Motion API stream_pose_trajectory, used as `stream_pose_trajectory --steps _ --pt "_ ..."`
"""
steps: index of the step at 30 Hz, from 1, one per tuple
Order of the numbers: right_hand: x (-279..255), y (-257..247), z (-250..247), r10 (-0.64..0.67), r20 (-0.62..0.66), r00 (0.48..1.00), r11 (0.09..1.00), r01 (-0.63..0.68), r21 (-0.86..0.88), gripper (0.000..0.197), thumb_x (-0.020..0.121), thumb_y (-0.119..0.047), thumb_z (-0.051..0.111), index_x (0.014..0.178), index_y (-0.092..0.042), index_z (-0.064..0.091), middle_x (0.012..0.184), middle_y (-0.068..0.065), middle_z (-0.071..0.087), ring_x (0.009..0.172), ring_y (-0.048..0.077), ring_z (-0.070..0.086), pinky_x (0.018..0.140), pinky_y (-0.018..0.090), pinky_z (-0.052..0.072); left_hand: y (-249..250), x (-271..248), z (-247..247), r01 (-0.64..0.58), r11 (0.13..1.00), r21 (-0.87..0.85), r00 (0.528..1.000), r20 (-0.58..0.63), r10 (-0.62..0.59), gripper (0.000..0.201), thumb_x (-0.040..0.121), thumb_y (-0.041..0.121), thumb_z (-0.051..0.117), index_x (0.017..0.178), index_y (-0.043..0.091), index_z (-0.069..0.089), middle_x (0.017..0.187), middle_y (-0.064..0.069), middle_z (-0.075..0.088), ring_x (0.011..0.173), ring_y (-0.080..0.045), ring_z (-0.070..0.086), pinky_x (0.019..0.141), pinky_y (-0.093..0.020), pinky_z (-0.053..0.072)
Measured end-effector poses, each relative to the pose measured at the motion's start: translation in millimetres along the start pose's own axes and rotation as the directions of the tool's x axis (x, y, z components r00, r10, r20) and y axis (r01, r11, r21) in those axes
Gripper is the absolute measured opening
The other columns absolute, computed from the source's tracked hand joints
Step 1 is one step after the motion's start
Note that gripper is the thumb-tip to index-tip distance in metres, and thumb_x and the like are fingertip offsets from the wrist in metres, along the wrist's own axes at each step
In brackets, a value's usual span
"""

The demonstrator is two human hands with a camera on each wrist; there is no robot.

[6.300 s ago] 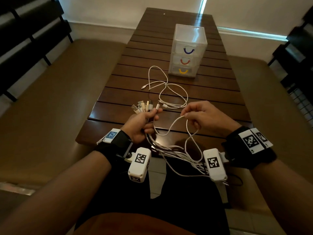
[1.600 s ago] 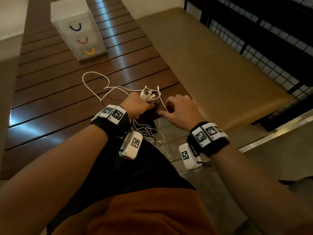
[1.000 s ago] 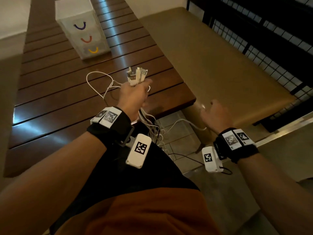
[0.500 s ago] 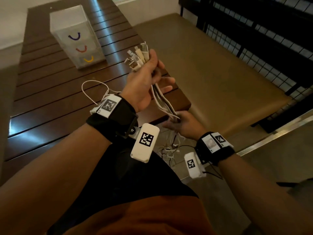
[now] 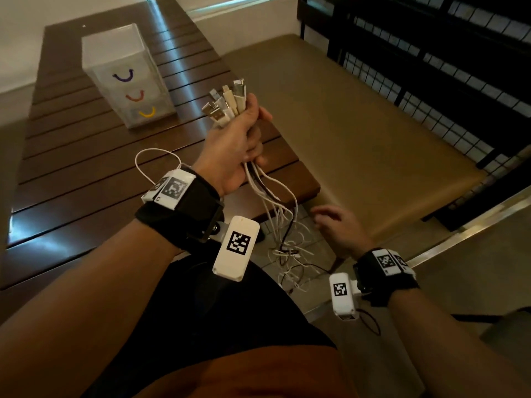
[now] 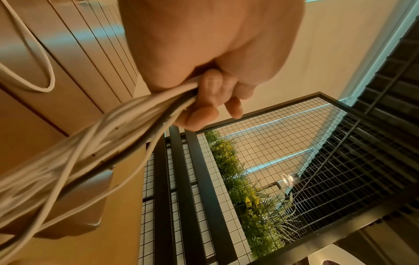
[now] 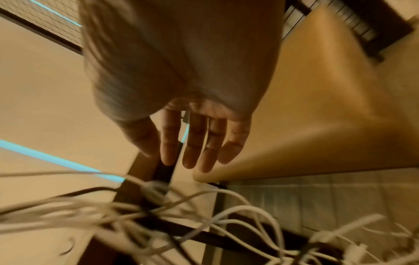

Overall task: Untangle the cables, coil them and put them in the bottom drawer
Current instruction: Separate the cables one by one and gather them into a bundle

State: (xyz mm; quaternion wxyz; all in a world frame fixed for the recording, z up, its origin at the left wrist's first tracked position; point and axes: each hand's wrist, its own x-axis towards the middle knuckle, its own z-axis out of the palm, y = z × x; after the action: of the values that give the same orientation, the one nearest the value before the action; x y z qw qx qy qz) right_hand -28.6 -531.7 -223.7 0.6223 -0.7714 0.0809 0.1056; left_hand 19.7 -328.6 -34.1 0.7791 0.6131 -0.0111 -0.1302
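R hand [image 5: 334, 225] let go, fingers spread; L hand [image 5: 235, 145] grips cables [image 5: 275, 214], ends blurred.

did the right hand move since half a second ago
Yes. The right hand let go of the cables and now hangs open to their right, farther from the table corner, fingers straight.
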Motion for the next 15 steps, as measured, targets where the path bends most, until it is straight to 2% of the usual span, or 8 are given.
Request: stream_pose_trajectory --steps 1,2,4,5,7,9,13,15 --pt "0 -9 2 -0.029 -0.004 1.0 0.999 0.029 0.04 0.011 0.093 -0.025 0.061 0.089 -0.02 0.071 0.091 0.0 0.07 0.081 0.013 0.061 0.076 0.027 0.048 -2 0 2 0.0 1.0 0.006 1.0 -0.001 0.0 0.037 0.101 0.042 0.042 0.078 0.016 0.057 0.043 0.007 0.024 0.036 -0.007 0.023 0.043 -0.023 0.034" --pt "-1 -16 3 -0.057 0.014 0.998 0.998 0.057 0.018 0.018 0.091 -0.034 0.062 0.084 -0.021 0.071 0.085 -0.002 0.069 0.079 0.013 0.061 0.077 0.031 0.047 -3 0 4 0.0 1.0 0.014 1.0 -0.002 0.0 0.038 0.101 0.042 0.042 0.078 0.017 0.057 0.043 0.007 0.024 0.036 -0.007 0.022 0.043 -0.023 0.034" --pt "-3 -34 6 -0.088 0.147 0.985 0.982 0.11 -0.152 0.025 0.085 -0.046 0.067 0.081 -0.022 0.07 0.08 -0.005 0.068 0.075 0.007 0.061 0.073 0.025 0.048 -5 0 7 -0.005 1.0 0.026 1.0 -0.001 0.005 0.038 0.101 0.041 0.042 0.077 0.016 0.057 0.042 0.006 0.024 0.036 -0.007 0.022 0.043 -0.023 0.035" --pt "-3 -39 8 -0.088 0.214 0.973 0.953 0.145 -0.265 0.025 0.081 -0.047 0.071 0.082 -0.022 0.07 0.081 -0.005 0.069 0.076 0.005 0.062 0.071 0.023 0.049 -5 0 8 -0.006 1.0 0.029 1.0 0.001 0.006 0.038 0.101 0.041 0.042 0.077 0.016 0.057 0.042 0.006 0.024 0.036 -0.007 0.022 0.043 -0.023 0.035" --pt "5 -38 11 -0.073 0.253 0.965 0.873 0.185 -0.451 0.02 0.076 -0.037 0.078 0.085 -0.02 0.069 0.082 -0.004 0.069 0.078 0.01 0.064 0.074 0.029 0.052 -5 -2 9 0.0 0.999 0.035 1.0 -0.001 0.0 0.037 0.102 0.04 0.042 0.077 0.016 0.056 0.042 0.006 0.024 0.035 -0.007 0.022 0.043 -0.022 0.036" --pt "11 -31 11 -0.066 0.215 0.974 0.841 0.17 -0.513 0.015 0.076 -0.022 0.079 0.087 -0.02 0.069 0.085 -0.003 0.069 0.081 0.015 0.064 0.078 0.033 0.053 -4 -3 8 0.009 0.999 0.043 1.0 -0.003 -0.009 0.038 0.102 0.04 0.042 0.076 0.016 0.056 0.042 0.006 0.023 0.035 -0.007 0.022 0.043 -0.022 0.035" --pt "13 -24 0 0.01 0.146 0.989 0.833 0.072 -0.548 0.019 0.088 -0.009 0.067 0.106 -0.01 0.07 0.102 -0.001 0.068 0.098 0.016 0.062 0.091 0.032 0.049 -3 -4 5 0.021 0.999 0.044 1.0 -0.017 -0.02 0.038 0.102 0.04 0.042 0.075 0.016 0.056 0.041 0.007 0.022 0.034 -0.007 0.02 0.043 -0.022 0.031" --pt "16 -12 -11 0.06 0.106 0.993 0.815 0.013 -0.579 0.022 0.091 -0.005 0.059 0.111 -0.011 0.068 0.103 -0.001 0.063 0.102 0.02 0.061 0.089 0.032 0.047 -1 -5 2 0.027 0.999 0.035 0.999 -0.035 -0.026 0.039 0.101 0.04 0.043 0.073 0.017 0.056 0.042 0.007 0.022 0.035 -0.006 0.02 0.043 -0.022 0.03"
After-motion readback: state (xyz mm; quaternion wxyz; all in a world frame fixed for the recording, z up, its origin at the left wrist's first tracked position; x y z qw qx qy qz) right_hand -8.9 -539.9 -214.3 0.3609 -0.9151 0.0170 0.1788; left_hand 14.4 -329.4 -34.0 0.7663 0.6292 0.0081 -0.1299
